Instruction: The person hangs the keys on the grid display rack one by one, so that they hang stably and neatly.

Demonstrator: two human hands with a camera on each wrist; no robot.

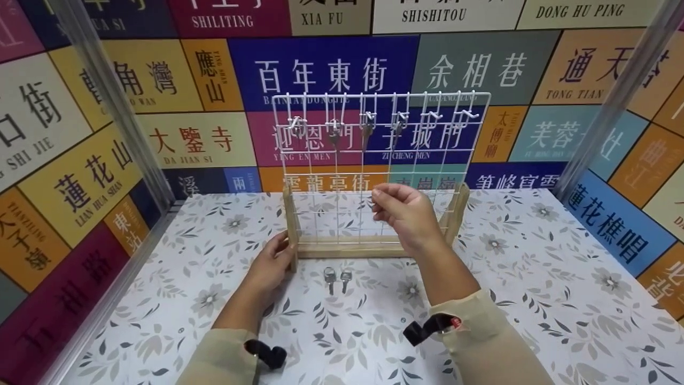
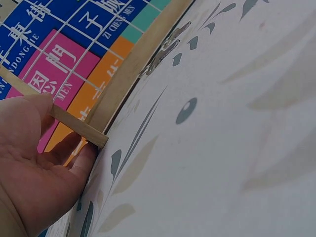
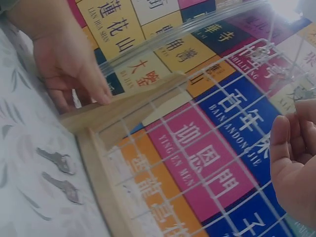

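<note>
A white wire grid rack point(image 1: 337, 182) on a wooden stand point(image 1: 352, 250) is upright on the table. My left hand point(image 1: 270, 267) grips the stand's left wooden end piece point(image 2: 81, 126), thumb on one side and fingers round the other. Raised before the grid's lower half is my right hand point(image 1: 409, 216), its fingers loosely bent and no object showing between them. Several silvery keys point(image 1: 367, 123) hang from hooks along the grid's upper part; the two rightmost hooks point(image 1: 465, 114) bear none. Two more keys point(image 3: 61, 187) lie side by side on the table in front of the stand.
A white tablecloth point(image 1: 214, 289) with grey leaves and flowers covers the table. Behind and at both sides stand walls of coloured panels point(image 1: 320, 64) with Chinese lettering. Clear upright edges point(image 1: 614, 96) mark the corners. Each wrist wears a black camera point(image 1: 427, 329).
</note>
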